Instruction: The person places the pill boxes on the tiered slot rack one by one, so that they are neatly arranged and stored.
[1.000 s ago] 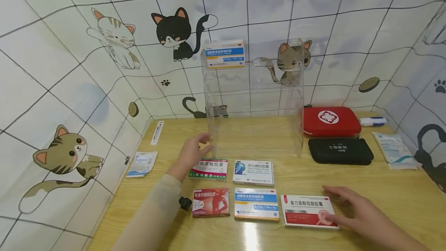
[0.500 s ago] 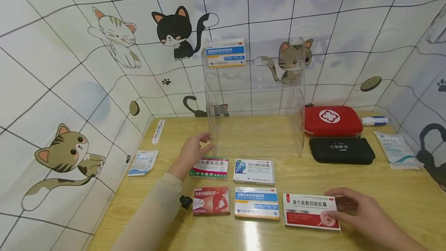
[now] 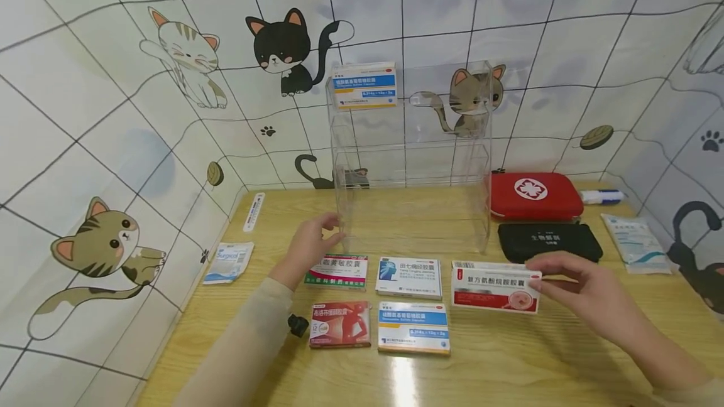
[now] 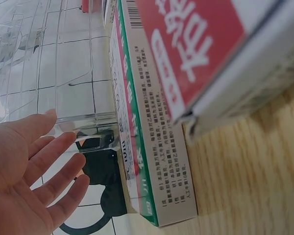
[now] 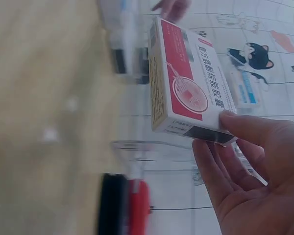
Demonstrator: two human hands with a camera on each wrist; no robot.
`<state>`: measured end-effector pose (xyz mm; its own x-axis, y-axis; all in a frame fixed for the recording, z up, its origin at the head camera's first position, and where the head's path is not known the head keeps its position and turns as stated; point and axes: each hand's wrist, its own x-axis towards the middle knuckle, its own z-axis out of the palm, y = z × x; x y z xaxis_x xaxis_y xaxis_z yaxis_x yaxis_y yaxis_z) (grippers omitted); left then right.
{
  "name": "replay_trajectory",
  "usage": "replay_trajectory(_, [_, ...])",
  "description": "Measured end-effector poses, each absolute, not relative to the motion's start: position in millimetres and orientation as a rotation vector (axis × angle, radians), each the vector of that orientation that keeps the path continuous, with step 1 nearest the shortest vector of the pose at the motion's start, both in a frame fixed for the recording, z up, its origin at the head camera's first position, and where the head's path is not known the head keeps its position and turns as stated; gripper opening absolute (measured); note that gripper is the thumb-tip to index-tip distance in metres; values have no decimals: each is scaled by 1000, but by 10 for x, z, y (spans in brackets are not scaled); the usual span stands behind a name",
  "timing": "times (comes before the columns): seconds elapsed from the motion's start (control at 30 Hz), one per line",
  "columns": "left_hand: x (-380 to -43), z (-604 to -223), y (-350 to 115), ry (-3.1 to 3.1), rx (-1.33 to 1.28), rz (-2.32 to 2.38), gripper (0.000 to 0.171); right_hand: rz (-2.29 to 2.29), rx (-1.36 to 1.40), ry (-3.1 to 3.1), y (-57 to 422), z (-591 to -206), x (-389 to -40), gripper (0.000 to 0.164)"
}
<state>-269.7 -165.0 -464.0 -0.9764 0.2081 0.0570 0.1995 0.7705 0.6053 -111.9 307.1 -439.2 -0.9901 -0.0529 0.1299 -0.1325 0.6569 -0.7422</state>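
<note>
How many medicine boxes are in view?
6: red-and-white box in the right hand; upper blue box on the clear rack; green-edged box, white box, red box and lower blue box on the table.

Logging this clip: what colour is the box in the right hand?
The box is mainly white and red, clearest in the right wrist view.

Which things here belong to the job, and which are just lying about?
Likely the job's:
white-red box in right hand
clear rack by left hand
blue-white box on rack
four boxes before rack

Probably lying about:
red case
black case
Surgical packet
pen
</note>
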Motion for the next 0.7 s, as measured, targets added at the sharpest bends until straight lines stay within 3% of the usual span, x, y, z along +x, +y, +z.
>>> replay_trajectory(0.7, [-2685,-4626,-1643,2949,318,971,47,1459,248,-2228,2697,-2695,-2807,34])
